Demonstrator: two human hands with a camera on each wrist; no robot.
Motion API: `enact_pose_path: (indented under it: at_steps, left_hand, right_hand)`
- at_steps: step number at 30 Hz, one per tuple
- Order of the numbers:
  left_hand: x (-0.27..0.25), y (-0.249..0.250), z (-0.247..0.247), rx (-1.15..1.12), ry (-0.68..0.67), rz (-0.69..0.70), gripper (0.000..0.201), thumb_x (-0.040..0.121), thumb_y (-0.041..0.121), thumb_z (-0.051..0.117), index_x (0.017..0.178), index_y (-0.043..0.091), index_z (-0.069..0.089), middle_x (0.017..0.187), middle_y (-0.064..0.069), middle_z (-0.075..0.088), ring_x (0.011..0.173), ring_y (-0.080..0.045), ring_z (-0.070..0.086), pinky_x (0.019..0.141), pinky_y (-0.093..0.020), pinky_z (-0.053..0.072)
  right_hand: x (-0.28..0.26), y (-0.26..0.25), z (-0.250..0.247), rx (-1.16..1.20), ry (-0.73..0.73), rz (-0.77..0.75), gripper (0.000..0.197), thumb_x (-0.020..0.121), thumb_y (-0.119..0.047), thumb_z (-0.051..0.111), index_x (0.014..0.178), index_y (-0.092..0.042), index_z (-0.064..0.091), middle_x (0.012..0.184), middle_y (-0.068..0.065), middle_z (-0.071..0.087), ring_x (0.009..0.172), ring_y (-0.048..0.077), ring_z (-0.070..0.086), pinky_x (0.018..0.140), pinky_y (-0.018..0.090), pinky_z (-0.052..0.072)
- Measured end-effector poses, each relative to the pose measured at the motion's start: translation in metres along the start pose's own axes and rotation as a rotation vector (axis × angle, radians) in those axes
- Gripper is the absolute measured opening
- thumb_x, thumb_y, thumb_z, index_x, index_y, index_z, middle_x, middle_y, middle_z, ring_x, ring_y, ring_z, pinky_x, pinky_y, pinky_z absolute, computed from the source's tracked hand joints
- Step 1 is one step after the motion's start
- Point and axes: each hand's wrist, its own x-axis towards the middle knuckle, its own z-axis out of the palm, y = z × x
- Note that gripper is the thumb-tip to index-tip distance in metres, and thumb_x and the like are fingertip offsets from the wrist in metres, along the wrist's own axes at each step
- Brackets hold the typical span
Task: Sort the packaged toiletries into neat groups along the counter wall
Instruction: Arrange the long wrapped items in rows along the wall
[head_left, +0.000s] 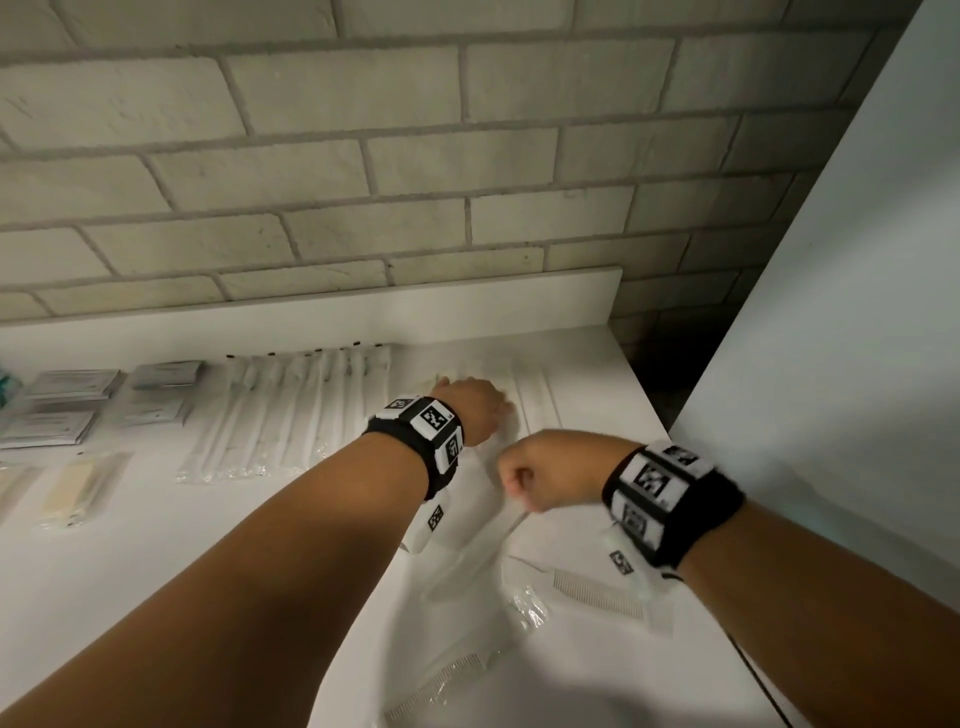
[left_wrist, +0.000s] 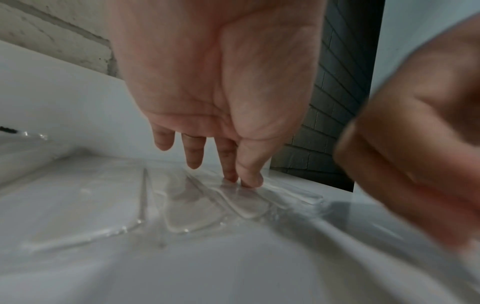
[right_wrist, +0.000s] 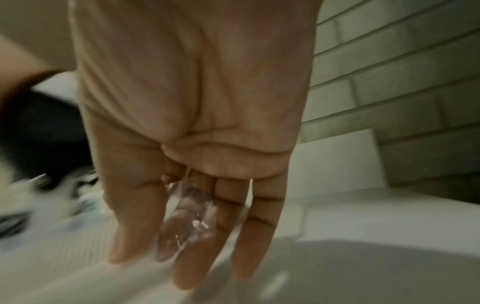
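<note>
Now your left hand (left_wrist: 221, 82) presses straight fingertips (left_wrist: 250, 179) on a clear plastic-wrapped packet (left_wrist: 233, 201); your right hand (head_left: 545, 475) pinches a transparent crinkled wrapper (right_wrist: 187, 218) between thumb and fingers.

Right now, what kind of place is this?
Probably a bathroom or hotel housekeeping counter: white counter with a backsplash under a pale brick wall, and wrapped toothbrushes and combs laid out.

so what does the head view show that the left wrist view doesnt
Only the head view shows the sorted row of long packets, the flat sachets and loose packaged combs near the counter's front. Only the left wrist view shows the left hand's fingertips pressing a clear wrapper. Both show the left hand, the right hand and the brick wall.
</note>
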Motion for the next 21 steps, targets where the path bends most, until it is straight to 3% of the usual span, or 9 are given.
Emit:
enact_pose_path:
  at_steps: [2,5,8,11,13,15,17,19,21]
  left_hand:
    - [-0.001,0.001,0.0,0.006,0.015,-0.003,0.046,0.099,0.026,0.04,0.145,0.023,0.038,0.147,-0.002,0.042,0.138,-0.025,0.036,0.117,-0.05,0.012]
    - [0.0,-0.001,0.003,-0.033,0.049,0.003,0.046,0.097,0.025,0.044,0.142,0.024,0.043,0.146,0.0,0.043,0.137,-0.023,0.036,0.117,-0.051,0.011]
    - [0.003,-0.005,0.007,-0.052,0.078,0.015,0.045,0.095,0.026,0.045,0.141,0.024,0.045,0.145,0.001,0.044,0.137,-0.022,0.036,0.115,-0.05,0.012]
    - [0.005,-0.004,0.007,-0.028,0.088,0.026,0.038,0.094,0.024,0.044,0.131,0.024,0.053,0.136,0.001,0.051,0.134,-0.022,0.038,0.112,-0.048,0.017]
    - [0.005,-0.003,0.007,0.025,0.086,0.04,0.036,0.094,0.027,0.044,0.129,0.028,0.054,0.136,0.002,0.05,0.137,-0.024,0.033,0.111,-0.048,0.018]
    - [0.007,-0.001,0.008,0.087,0.1,0.067,0.038,0.095,0.031,0.045,0.133,0.031,0.051,0.14,0.003,0.047,0.141,-0.027,0.025,0.114,-0.049,0.017]
    - [0.01,0.0,0.008,0.151,0.106,0.088,0.041,0.095,0.036,0.045,0.136,0.033,0.049,0.145,0.002,0.043,0.144,-0.029,0.018,0.117,-0.049,0.014]
    - [0.012,0.002,0.005,0.21,0.106,0.09,0.044,0.096,0.041,0.043,0.139,0.033,0.046,0.15,0.004,0.037,0.147,-0.028,0.009,0.118,-0.049,0.007]
    - [0.013,0.006,0.001,0.242,0.164,0.097,0.045,0.097,0.043,0.04,0.14,0.03,0.047,0.154,0.004,0.03,0.148,-0.026,0.006,0.118,-0.049,0.004]
  right_hand:
    - [-0.007,0.015,-0.024,0.173,0.048,0.083,0.029,0.079,-0.002,0.058,0.084,-0.029,0.067,0.088,-0.011,0.063,0.082,0.008,0.06,0.071,0.02,0.051]
    - [-0.01,0.034,-0.062,0.198,-0.022,0.129,0.033,0.082,0.004,0.061,0.093,-0.026,0.069,0.081,-0.01,0.053,0.07,0.008,0.051,0.059,0.017,0.042]
    - [-0.004,0.046,-0.085,0.008,-0.071,0.252,0.036,0.084,0.005,0.054,0.098,-0.025,0.071,0.084,-0.007,0.053,0.084,0.017,0.054,0.073,0.028,0.046]
    - [0.007,0.055,-0.084,-0.191,0.132,0.345,0.039,0.089,-0.001,0.047,0.119,-0.019,0.063,0.117,0.007,0.056,0.107,0.028,0.056,0.094,0.036,0.047]
    - [0.01,0.058,-0.074,-0.298,0.338,0.348,0.041,0.09,-0.004,0.044,0.129,-0.012,0.053,0.126,0.015,0.048,0.11,0.035,0.055,0.092,0.038,0.048]
    - [0.01,0.057,-0.062,-0.311,0.448,0.352,0.037,0.088,-0.007,0.048,0.124,-0.006,0.053,0.123,0.017,0.049,0.105,0.036,0.057,0.087,0.039,0.051]
    - [0.01,0.054,-0.046,-0.278,0.342,0.381,0.033,0.087,-0.019,0.058,0.118,-0.007,0.059,0.117,0.012,0.056,0.103,0.031,0.059,0.086,0.036,0.051]
    - [0.012,0.052,-0.029,-0.297,0.164,0.419,0.043,0.08,-0.035,0.069,0.117,-0.012,0.063,0.114,0.006,0.062,0.103,0.025,0.06,0.089,0.036,0.051]
    - [0.015,0.058,-0.021,-0.331,0.119,0.439,0.049,0.078,-0.037,0.072,0.12,-0.013,0.061,0.117,0.005,0.063,0.107,0.024,0.06,0.092,0.038,0.051]
